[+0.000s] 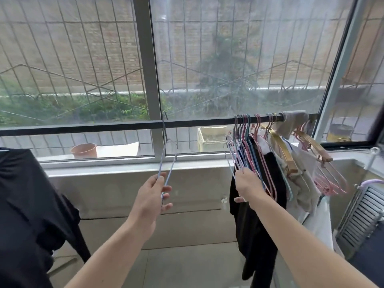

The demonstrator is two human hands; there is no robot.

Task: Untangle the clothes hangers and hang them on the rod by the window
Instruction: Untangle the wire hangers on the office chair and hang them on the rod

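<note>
Two hands at the window rod, one hanger on each side.

A black garment [31, 204] hangs at far left; the left hand [152, 196] pinches the bottom of a thin pale-blue wire hanger [166, 163], whose hook sits on the long dark metal rod [104, 127] by the window frame. The right hand [246, 183] closes on a light wire hanger [231, 166] at the edge of the bunch of pink, blue and teal hangers [249, 146] already on the rod (no writing is legible anywhere). Wooden hangers [282, 148] follow rightward.
</note>
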